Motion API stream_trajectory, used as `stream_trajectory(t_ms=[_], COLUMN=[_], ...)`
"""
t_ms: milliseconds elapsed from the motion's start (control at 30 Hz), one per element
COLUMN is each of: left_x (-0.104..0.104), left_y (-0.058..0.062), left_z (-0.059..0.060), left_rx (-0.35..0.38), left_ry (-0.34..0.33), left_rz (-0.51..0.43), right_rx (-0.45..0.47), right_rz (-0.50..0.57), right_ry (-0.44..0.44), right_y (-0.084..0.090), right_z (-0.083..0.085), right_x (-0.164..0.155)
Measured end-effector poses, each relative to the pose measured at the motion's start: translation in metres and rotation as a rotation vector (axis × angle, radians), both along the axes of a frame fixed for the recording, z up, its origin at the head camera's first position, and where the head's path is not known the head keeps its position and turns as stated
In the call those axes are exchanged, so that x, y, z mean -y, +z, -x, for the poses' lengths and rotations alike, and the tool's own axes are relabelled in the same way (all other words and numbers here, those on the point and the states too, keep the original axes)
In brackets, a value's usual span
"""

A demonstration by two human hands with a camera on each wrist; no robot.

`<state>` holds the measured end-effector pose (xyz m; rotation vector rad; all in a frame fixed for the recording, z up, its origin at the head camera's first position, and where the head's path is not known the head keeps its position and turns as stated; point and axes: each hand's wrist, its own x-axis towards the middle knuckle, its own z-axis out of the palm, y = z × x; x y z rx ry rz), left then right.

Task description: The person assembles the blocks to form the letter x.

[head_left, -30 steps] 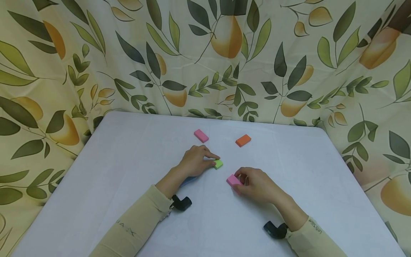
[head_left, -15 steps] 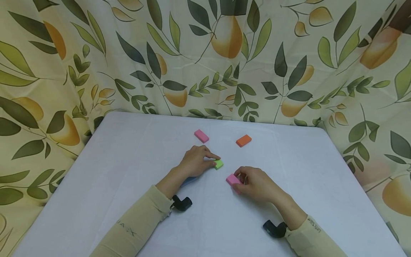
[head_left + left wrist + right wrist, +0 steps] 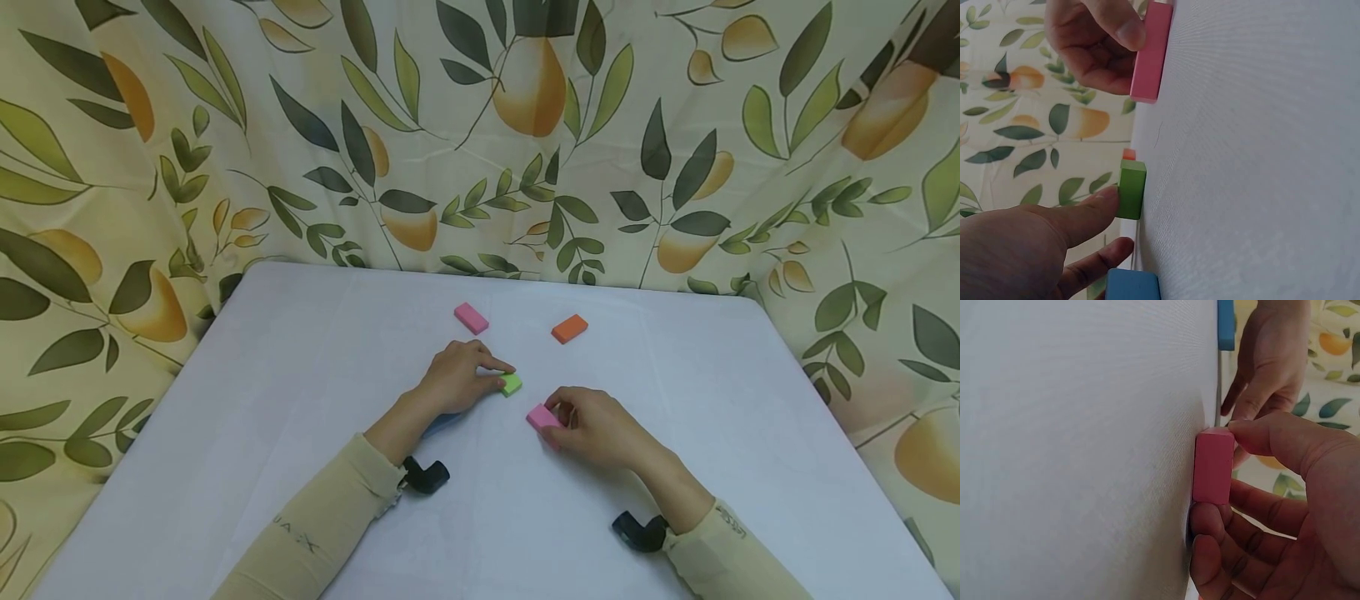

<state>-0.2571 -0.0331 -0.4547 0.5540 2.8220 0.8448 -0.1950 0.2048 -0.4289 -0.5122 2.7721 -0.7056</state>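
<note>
Near the middle of the white table, my left hand (image 3: 459,375) pinches a small green block (image 3: 512,384) between thumb and index finger. In the left wrist view the thumb lies against the near side of the green block (image 3: 1131,190). To the right, my right hand (image 3: 600,425) grips a pink block (image 3: 540,418) by its edges, with thumb and fingers on opposite ends of the pink block (image 3: 1214,467) in the right wrist view. A blue block (image 3: 442,423) lies under my left wrist, mostly hidden from the head camera.
Farther back on the table (image 3: 337,333) lie a second pink block (image 3: 471,318) and an orange block (image 3: 570,328). Behind the table's far edge hangs a curtain (image 3: 480,150) printed with leaves and fruit. A black camera (image 3: 426,476) sticks out at my left wrist.
My right hand has shifted very slightly left with the pink block, a little closer to the green block. The left hand and the other blocks stay where they were.
</note>
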Motion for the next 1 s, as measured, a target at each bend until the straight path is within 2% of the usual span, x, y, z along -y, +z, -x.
stream_trajectory(t_ms=[1000], left_x=[-0.0001], left_y=[0.0005], left_z=[-0.0014], left_rx=[-0.003], left_ry=[0.007], left_rz=[-0.009], right_rx=[-0.001], right_rz=[-0.012], right_ry=[0.011], right_y=[-0.0013], right_z=[0.0094], right_x=[0.0041])
